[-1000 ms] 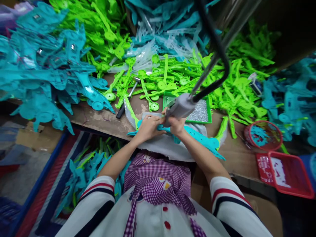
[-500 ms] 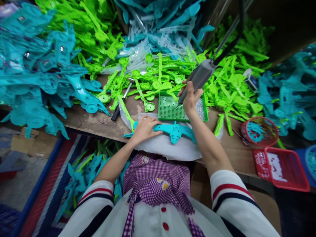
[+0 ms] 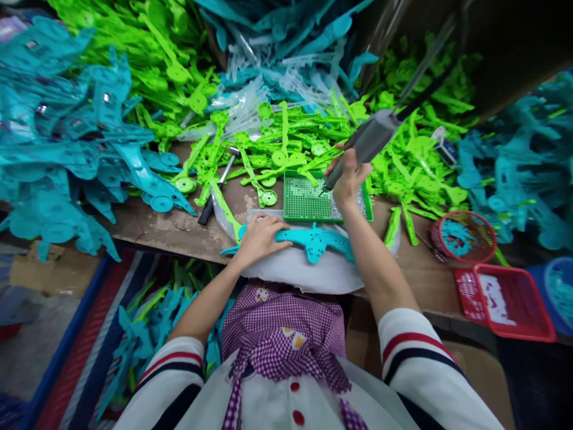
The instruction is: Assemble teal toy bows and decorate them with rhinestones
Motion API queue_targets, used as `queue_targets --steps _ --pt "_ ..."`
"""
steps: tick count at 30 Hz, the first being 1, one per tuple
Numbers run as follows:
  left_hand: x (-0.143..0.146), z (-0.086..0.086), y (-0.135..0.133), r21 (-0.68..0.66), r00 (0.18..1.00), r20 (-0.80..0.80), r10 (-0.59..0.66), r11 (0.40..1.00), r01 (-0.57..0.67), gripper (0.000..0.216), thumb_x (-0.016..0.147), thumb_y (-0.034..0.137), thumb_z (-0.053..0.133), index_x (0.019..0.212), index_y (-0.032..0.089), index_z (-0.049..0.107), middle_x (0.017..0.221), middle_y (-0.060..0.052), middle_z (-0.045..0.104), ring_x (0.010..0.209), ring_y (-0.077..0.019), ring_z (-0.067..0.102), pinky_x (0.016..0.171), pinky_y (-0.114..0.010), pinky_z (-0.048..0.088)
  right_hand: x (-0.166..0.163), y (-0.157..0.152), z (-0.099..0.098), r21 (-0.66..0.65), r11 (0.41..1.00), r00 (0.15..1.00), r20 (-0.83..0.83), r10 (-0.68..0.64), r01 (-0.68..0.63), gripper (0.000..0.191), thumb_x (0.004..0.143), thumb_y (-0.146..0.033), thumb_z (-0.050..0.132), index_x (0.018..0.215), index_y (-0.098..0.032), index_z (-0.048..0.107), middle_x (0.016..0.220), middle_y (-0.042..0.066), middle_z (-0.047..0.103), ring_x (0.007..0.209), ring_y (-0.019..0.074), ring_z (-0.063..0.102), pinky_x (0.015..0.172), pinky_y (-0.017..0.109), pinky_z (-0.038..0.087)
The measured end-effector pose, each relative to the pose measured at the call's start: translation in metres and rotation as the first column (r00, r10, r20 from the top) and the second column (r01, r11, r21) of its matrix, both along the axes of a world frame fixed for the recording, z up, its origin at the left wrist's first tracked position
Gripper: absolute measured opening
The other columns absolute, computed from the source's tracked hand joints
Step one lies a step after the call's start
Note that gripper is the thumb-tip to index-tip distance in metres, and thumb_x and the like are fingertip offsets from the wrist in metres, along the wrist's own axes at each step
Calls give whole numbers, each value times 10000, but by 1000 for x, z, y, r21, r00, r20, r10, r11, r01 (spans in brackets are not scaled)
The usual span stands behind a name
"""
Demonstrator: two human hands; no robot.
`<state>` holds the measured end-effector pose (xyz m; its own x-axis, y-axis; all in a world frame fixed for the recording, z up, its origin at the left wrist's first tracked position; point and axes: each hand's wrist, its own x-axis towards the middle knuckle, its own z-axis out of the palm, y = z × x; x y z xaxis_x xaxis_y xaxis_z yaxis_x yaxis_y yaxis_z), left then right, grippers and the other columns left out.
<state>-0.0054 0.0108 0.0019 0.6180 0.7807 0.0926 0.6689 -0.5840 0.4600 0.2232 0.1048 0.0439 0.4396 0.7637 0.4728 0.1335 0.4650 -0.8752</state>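
Note:
My left hand [image 3: 257, 236] lies closed over the left end of a teal plastic toy part [image 3: 316, 240] that rests on a white pad [image 3: 308, 270] at the table's near edge. My right hand [image 3: 349, 176] grips a grey powered screwdriver [image 3: 367, 143] hanging from a dark cable. Its tip touches a green screw tray [image 3: 304, 206] just behind the teal part. The tray holds many small silver screws on its right side.
Heaps of lime-green parts [image 3: 403, 155] and teal parts [image 3: 67, 143] cover the wooden table [image 3: 170, 224]. A hammer [image 3: 213, 191] lies left of the tray. A round red basket [image 3: 463, 236] and a red rectangular basket [image 3: 510, 301] sit at right. More parts fill a bin below left.
My right hand has lifted the screwdriver off the teal part and carried it back to the green screw tray. My left hand has stayed pressed on the part.

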Motion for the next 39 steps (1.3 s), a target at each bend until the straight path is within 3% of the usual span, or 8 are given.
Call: queue_targets --steps 5,9,14,19,21,24,32,39 --pt "1 0 0 18 1000 -13 6 1000 -6 361 847 473 743 1128 252 696 1123 -40 730 1080 -251 651 1052 -455 361 21 -59 42 138 990 982 -188 -12 38 582 756 -834 537 829 -264 631 490 -70 468 368 117 484 363 275 376" --pt "-1 -3 2 37 1000 -20 -9 999 10 344 859 467 731 1132 261 690 1125 -47 724 1091 -255 644 1044 -448 368 34 -122 33 37 999 992 -121 36 -32 572 677 -832 629 839 -283 639 481 -67 460 348 141 468 329 293 361" --pt "-5 8 -4 72 999 45 -3 997 -1 403 847 440 748 1204 273 663 1234 -68 679 1175 -281 607 1051 -458 390 54 -165 22 -52 997 993 -104 -64 59 639 655 -893 555 854 -292 643 504 -44 475 406 189 539 402 356 482" --pt "59 33 -18 122 958 49 -281 954 274 555 856 406 743 1355 242 564 1358 -112 600 1250 -294 545 1078 -460 383 64 -171 31 -64 991 989 -79 -123 119 616 659 -877 558 811 -288 655 467 -50 421 404 201 554 418 368 507" --pt "98 32 -16 72 904 -43 -425 901 427 549 846 331 751 1351 222 564 1347 -112 601 1221 -287 553 1021 -426 416 63 -168 27 -44 993 987 -111 -118 113 589 673 -835 593 847 -278 670 466 -57 448 379 181 535 404 347 499" --pt "138 19 -5 -28 870 -104 -481 876 481 425 846 249 720 1261 215 633 1202 -93 654 1104 -274 589 900 -393 460 61 -164 16 -27 996 985 -144 -93 90 575 696 -793 620 921 -267 682 471 -61 496 372 171 537 379 316 470" --pt "141 5 11 -146 896 22 -444 885 443 364 814 291 738 1178 289 715 1068 -43 680 1028 -253 613 819 -367 490 68 -156 -14 -93 994 993 -95 -73 64 665 710 -884 516 944 -280 667 486 -41 509 461 202 618 425 333 496" --pt "143 -2 12 -141 899 9 -437 890 434 429 781 330 794 1199 302 703 1127 -34 683 1075 -260 612 859 -374 497 69 -152 -20 -96 993 991 -122 50 -62 506 717 -764 642 768 -261 611 475 -59 517 406 150 548 429 299 470"
